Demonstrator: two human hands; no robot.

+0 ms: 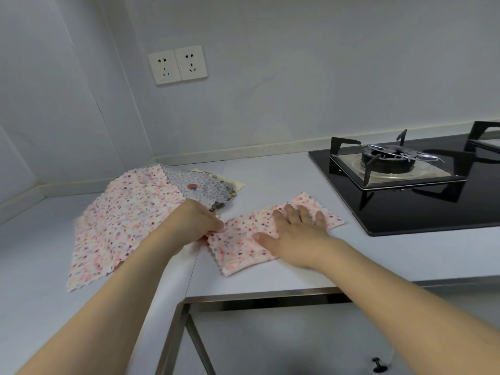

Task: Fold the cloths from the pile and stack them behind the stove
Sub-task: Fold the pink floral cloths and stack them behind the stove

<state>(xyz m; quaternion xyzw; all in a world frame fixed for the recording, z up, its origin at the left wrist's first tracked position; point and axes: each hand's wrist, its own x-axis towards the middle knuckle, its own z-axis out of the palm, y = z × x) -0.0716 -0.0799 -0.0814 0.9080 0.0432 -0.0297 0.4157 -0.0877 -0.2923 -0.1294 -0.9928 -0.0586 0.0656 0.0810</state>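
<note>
Pink-speckled folded cloth lies flat on the counter just left of the stove; right hand presses it with straight fingers, left hand pinches its left edge. Pile of unfolded cloths sits further left of the stove, toward the corner. Step judged: folding the first cloth; next move calls for another fold or lifting it to the strip behind the stove, where no stack shows yet

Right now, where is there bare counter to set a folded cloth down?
Free: the grey counter strip between wall and black glass stove, and the front edge right of the pink speckled folded cloth. Crowded: the left corner's cloth pile.
</note>
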